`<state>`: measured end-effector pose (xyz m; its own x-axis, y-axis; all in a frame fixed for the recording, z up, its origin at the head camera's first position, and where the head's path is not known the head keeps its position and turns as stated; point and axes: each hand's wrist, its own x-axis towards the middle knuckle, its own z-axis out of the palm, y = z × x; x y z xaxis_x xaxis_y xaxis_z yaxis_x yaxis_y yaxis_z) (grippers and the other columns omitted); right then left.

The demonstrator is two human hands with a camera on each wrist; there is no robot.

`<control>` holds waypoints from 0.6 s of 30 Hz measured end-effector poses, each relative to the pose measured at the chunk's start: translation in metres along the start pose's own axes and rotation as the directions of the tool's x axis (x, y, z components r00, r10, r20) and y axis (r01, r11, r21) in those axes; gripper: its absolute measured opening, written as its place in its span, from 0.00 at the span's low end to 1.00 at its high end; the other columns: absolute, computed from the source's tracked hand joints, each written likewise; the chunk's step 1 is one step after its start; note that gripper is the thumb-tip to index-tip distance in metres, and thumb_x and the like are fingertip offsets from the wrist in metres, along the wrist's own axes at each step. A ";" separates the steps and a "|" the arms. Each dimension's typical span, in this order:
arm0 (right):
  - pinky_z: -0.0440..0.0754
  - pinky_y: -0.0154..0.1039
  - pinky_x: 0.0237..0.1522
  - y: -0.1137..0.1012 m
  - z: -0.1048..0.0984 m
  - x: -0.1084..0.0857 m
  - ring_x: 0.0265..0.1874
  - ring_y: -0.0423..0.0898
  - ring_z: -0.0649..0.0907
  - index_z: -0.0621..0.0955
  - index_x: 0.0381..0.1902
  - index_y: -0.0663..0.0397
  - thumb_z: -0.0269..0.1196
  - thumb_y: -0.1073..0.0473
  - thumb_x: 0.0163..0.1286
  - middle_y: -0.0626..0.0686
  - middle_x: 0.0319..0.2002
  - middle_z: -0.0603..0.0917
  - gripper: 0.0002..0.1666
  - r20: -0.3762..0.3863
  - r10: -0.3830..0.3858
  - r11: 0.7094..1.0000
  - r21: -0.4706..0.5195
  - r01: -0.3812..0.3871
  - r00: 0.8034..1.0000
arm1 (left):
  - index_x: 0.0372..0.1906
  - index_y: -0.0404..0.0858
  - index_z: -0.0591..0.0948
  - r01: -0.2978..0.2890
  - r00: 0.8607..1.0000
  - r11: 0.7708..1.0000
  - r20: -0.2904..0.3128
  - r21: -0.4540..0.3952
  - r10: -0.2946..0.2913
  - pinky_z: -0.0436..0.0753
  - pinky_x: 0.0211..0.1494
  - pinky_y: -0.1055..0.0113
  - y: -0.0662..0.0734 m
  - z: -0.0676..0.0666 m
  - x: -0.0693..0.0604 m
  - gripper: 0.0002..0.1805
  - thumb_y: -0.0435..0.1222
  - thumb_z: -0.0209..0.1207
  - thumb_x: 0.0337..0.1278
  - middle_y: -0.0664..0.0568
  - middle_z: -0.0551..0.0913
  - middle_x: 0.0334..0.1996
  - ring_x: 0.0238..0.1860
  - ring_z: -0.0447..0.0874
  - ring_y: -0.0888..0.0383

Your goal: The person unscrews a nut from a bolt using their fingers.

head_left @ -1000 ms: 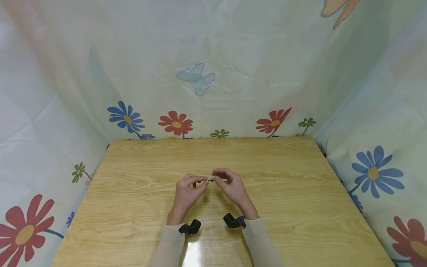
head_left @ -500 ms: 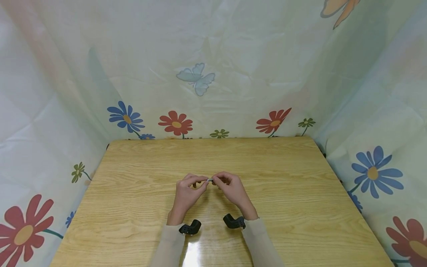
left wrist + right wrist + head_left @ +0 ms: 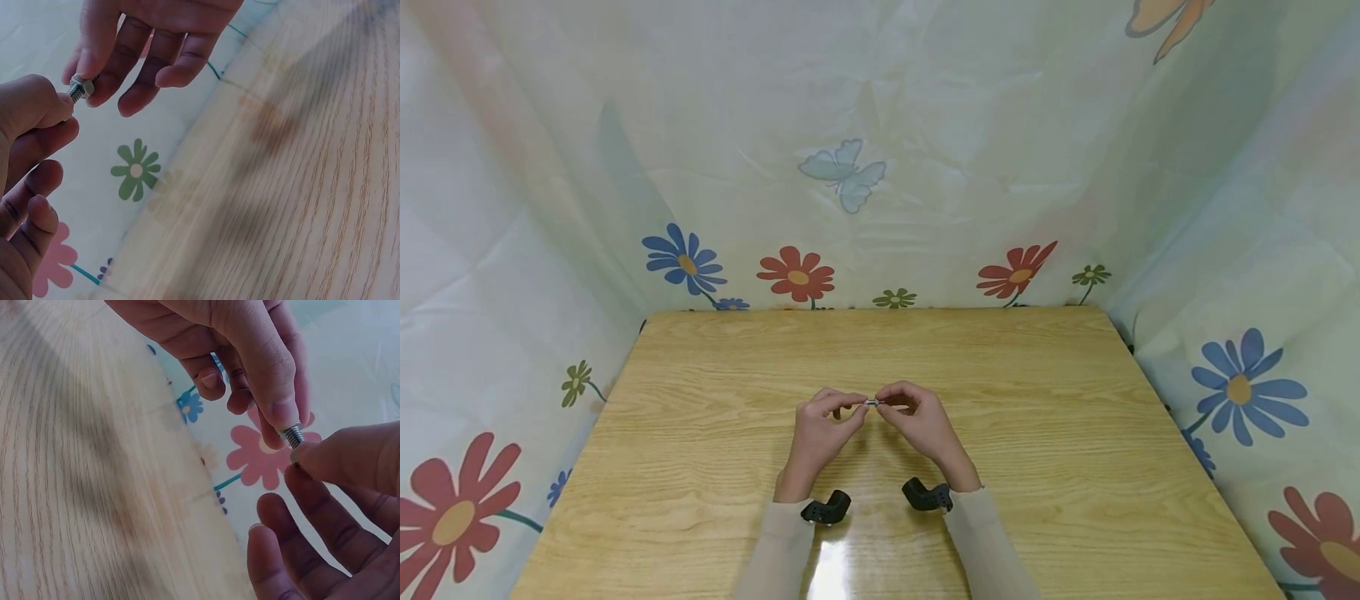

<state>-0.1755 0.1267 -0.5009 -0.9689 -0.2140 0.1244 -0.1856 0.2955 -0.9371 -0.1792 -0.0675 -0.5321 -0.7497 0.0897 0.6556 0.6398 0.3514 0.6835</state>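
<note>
A small silvery bolt [image 3: 294, 435] with a threaded shank is held between both hands above the table. Thumb and forefinger of the left hand [image 3: 822, 433] pinch one end of it, and those fingertips hide that end. On the thread sits a hex nut [image 3: 82, 86], clear in the left wrist view. The right hand [image 3: 927, 425] pinches at the nut's side with thumb and forefinger, its other fingers loosely bent. In the right wrist view the right thumb covers most of the nut.
The wood-grain table [image 3: 715, 375] extends on all sides of the hands. A pale curtain [image 3: 925, 125] with printed flowers and butterflies hangs behind it and at both sides. Black wrist cameras [image 3: 827, 508] are strapped on at the beige sleeves.
The right forefinger was lifted off the nut a second ago; it has come down beside the thumb to pinch there. The left hand has stayed nearly still with the bolt.
</note>
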 end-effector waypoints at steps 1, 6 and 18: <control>0.86 0.47 0.52 0.000 0.000 0.000 0.50 0.50 0.86 0.87 0.47 0.53 0.67 0.63 0.72 0.54 0.49 0.87 0.08 -0.003 -0.001 1.000 0.002 0.001 1.000 | 0.37 0.40 0.93 0.003 1.000 1.000 0.002 0.000 -0.003 0.82 0.31 0.63 0.000 0.000 0.000 0.06 0.29 0.74 0.53 0.52 0.90 0.29 0.32 0.83 0.59; 0.84 0.46 0.53 0.000 -0.001 0.000 0.54 0.53 0.84 0.85 0.53 0.54 0.65 0.64 0.74 0.60 0.53 0.85 0.12 -0.015 -0.010 1.000 0.023 0.011 1.000 | 0.37 0.39 0.92 0.001 1.000 1.000 0.005 0.000 -0.001 0.82 0.31 0.64 -0.001 -0.001 0.001 0.06 0.28 0.74 0.53 0.50 0.90 0.30 0.30 0.84 0.49; 0.86 0.53 0.48 -0.002 -0.002 0.000 0.49 0.61 0.86 0.86 0.55 0.58 0.63 0.52 0.77 0.54 0.45 0.90 0.18 -0.045 0.060 0.997 0.044 -0.058 0.997 | 0.37 0.38 0.92 -0.010 1.000 1.000 0.002 0.012 0.010 0.83 0.29 0.61 0.001 -0.002 0.002 0.06 0.29 0.74 0.53 0.50 0.90 0.30 0.29 0.85 0.47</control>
<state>-0.1752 0.1276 -0.4986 -0.9846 -0.1540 0.0822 -0.1215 0.2666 -0.9561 -0.1798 -0.0687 -0.5299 -0.7440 0.0953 0.6613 0.6449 0.3613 0.6735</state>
